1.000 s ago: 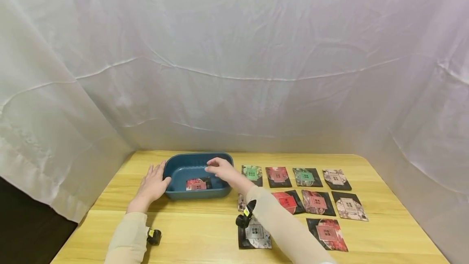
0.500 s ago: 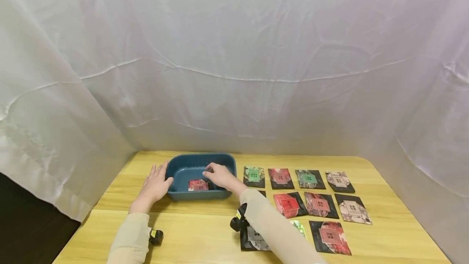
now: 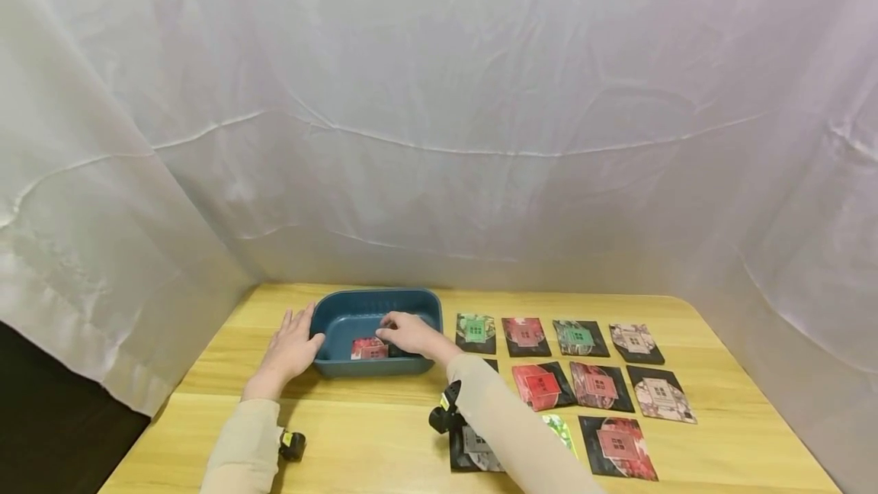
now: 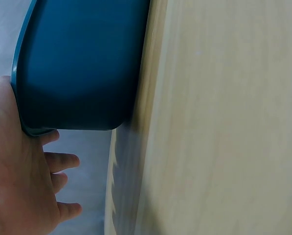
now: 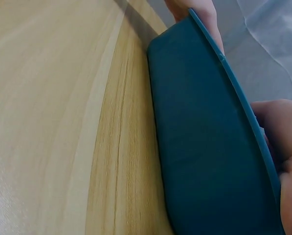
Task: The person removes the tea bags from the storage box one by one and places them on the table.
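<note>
A dark blue plastic basin stands on the table. In it lies a flat square packet with a red and black printed face. My left hand rests at the basin's left end, thumb by the rim; the left wrist view shows its fingers spread outside the basin wall. My right hand reaches over the right side into the basin, fingers bent down right at the packet's edge. The basin's wall hides those fingertips in the right wrist view, and I cannot tell whether they pinch the packet.
Several similar packets lie in rows to the right, among them a green one, a red one and a pink one. My right sleeve covers part of a grey packet. Pale curtains hang behind the table.
My right hand has lowered further into the basin and its fingers have come down to the red packet. My left hand has stayed at the basin's left end.
</note>
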### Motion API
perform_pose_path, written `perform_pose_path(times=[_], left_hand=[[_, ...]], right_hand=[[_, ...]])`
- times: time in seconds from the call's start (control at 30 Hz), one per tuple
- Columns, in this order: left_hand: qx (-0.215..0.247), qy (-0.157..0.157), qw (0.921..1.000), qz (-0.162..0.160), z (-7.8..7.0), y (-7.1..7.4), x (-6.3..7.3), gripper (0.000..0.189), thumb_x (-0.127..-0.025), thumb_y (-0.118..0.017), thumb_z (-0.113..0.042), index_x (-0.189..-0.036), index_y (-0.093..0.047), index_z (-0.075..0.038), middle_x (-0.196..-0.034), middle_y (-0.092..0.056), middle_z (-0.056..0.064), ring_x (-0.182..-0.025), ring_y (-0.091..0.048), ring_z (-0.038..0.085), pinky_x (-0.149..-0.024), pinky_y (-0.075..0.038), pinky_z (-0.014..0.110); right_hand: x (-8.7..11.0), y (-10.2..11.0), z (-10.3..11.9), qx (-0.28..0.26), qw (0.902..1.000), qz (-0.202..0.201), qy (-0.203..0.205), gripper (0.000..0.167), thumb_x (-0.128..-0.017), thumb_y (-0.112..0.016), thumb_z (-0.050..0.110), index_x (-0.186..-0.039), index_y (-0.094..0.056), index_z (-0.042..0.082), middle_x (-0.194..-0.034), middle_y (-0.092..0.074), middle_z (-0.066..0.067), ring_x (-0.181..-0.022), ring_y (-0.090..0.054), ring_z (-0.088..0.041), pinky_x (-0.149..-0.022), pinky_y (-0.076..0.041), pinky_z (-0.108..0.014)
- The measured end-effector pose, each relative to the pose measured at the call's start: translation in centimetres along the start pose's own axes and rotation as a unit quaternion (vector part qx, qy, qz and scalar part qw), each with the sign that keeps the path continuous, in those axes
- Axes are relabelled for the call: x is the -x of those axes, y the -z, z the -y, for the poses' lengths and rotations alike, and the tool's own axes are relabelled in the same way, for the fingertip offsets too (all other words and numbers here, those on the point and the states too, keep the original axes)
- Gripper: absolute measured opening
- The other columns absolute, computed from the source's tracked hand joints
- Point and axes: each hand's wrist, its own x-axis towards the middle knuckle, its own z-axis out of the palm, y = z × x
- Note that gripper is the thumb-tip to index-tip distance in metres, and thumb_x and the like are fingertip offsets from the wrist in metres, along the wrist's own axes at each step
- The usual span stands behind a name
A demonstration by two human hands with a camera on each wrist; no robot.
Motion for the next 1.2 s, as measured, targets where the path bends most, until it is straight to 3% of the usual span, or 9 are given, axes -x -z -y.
perform_pose_path(times=[0.33,0.6,0.8,1.07,1.2], left_hand=[[0.002,0.003,1.0000,0.000,0.0,-0.1,0.1,0.072,-0.099,-0.043,-0.030,-0.157,-0.009,-0.006,-0.160,-0.016,0.028,-0.149,0.002,0.048,-0.114,-0.007,0.072],[0.001,0.001,1.0000,-0.003,0.1,-0.1,0.1,0.071,-0.099,-0.043,-0.030,-0.157,-0.010,-0.006,-0.160,-0.016,0.028,-0.149,0.001,0.049,-0.114,-0.007,0.072],[0.000,0.000,1.0000,-0.002,0.0,0.0,0.0,0.072,-0.099,-0.043,-0.030,-0.157,-0.009,-0.006,-0.159,-0.016,0.029,-0.148,0.001,0.049,-0.114,-0.008,0.072],[-0.005,-0.002,1.0000,-0.005,0.0,0.0,0.0,0.072,-0.098,-0.043,-0.030,-0.157,-0.010,-0.004,-0.159,-0.017,0.029,-0.148,0.000,0.050,-0.113,-0.009,0.073],[0.000,0.000,1.0000,0.000,-0.1,0.1,0.2,0.072,-0.098,-0.043,-0.030,-0.157,-0.009,-0.005,-0.159,-0.016,0.029,-0.148,0.002,0.049,-0.113,-0.008,0.073]], right_hand=[[0.2,0.1,0.0,-0.032,0.9989,-0.032,0.012,0.030,-0.095,-0.061,0.017,-0.123,-0.062,0.005,-0.114,-0.066,-0.011,-0.105,-0.063,-0.025,-0.084,-0.054,-0.039],[0.1,0.1,0.1,-0.012,0.9987,-0.046,0.020,0.019,-0.092,-0.062,0.004,-0.109,-0.069,0.007,-0.106,-0.068,-0.008,-0.098,-0.062,-0.021,-0.078,-0.053,-0.035],[0.1,0.3,0.0,-0.004,0.9972,-0.066,0.035,0.023,-0.092,-0.057,-0.003,-0.104,-0.071,0.011,-0.104,-0.068,-0.007,-0.095,-0.062,-0.019,-0.074,-0.051,-0.031],[0.1,0.9,-0.2,-0.065,0.9944,-0.079,0.029,0.025,-0.090,-0.057,-0.006,-0.103,-0.072,0.009,-0.100,-0.068,-0.010,-0.078,-0.061,-0.016,-0.064,-0.052,-0.028],[0.1,1.3,-0.3,-0.105,0.9905,-0.085,0.024,0.024,-0.091,-0.057,-0.005,-0.104,-0.072,0.009,-0.100,-0.068,-0.012,-0.071,-0.061,-0.015,-0.067,-0.058,-0.036]])
